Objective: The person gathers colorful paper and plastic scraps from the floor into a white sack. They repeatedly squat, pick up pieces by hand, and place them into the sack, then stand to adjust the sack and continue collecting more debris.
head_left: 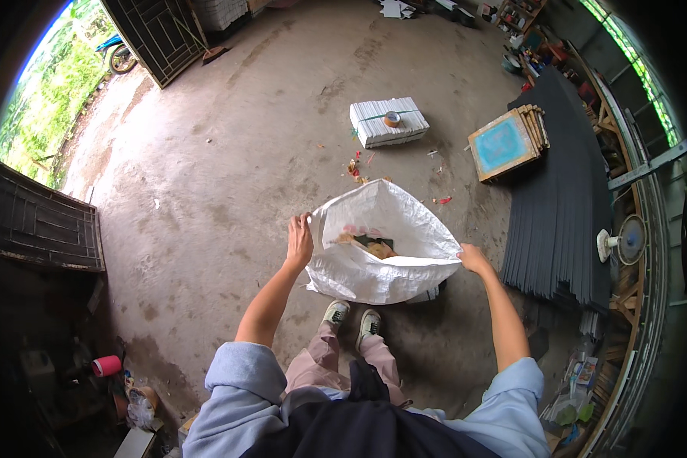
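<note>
A white woven sack (382, 281) hangs in front of my legs with its mouth spread wide. My left hand (299, 240) grips the left side of its rim, fingers closed on the cloth. On the opposite side, my right hand (475, 259) pinches the rim's right corner. Inside the sack lie crumpled brownish and dark scraps (375, 246), whose kind I cannot make out. Small red and tan bits of litter (354, 166) lie on the floor just beyond the sack.
A strapped bundle of white sheets (389, 131) bears a roll of brown tape (391, 119). To the right, wooden-framed screens (504, 143) rest by a long stack of dark sheets (553, 221). A fan (630, 239) stands at the right wall. Metal gates (42, 221) flank the doorway at left.
</note>
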Tool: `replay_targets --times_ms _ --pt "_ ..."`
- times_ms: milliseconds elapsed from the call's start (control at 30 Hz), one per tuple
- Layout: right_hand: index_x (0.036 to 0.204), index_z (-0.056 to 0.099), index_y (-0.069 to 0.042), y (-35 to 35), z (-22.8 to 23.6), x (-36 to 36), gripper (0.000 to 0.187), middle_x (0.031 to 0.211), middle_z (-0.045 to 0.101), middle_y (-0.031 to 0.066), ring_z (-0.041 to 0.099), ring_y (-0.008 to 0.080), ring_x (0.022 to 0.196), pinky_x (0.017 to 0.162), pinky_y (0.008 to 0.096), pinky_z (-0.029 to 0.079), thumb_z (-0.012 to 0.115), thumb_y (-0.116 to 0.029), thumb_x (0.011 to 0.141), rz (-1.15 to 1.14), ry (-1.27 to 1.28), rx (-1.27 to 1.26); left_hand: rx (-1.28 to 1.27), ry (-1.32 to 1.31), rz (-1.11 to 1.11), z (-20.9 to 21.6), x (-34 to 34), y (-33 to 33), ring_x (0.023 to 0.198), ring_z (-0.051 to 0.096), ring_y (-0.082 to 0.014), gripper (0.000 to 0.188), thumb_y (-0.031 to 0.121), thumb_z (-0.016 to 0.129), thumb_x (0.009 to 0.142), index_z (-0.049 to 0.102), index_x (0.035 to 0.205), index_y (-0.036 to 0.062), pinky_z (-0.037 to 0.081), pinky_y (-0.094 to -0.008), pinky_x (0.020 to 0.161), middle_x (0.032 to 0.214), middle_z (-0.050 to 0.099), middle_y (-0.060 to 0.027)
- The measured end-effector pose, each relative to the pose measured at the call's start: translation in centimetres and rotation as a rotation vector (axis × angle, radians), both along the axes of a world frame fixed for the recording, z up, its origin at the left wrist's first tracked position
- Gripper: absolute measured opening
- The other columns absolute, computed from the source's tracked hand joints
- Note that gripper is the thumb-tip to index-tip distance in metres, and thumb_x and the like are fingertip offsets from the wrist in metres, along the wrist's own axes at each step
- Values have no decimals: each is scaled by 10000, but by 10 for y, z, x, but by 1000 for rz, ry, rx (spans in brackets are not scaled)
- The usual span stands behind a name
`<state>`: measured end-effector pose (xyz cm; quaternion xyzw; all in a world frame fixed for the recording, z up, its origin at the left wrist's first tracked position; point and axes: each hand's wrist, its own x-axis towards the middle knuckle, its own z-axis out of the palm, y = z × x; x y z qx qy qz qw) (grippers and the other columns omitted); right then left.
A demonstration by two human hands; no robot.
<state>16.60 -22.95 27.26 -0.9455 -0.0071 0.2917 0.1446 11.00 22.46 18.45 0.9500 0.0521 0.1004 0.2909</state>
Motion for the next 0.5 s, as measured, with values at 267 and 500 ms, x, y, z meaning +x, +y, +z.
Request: replay_targets --times_ms 267,500 --pt "1044 577 -33 45 61 -27 263 981 596 256 549 429 966 799 478 427 544 -206 848 95 -32 50 113 110 -536 -12 2 -42 1247 363 -326 635 338 644 783 387 1291 59 280 -474 1042 1305 418 -158" --pt "975 574 15 18 39 -33 250 844 625 235 600 400 836 722 444 448 542 -197 846 -27 -64 161 76 510 -603 -11 7 -27 1010 577 -334 492 422 603 820 541 1113 31 464 -454 823 1091 586 -201"
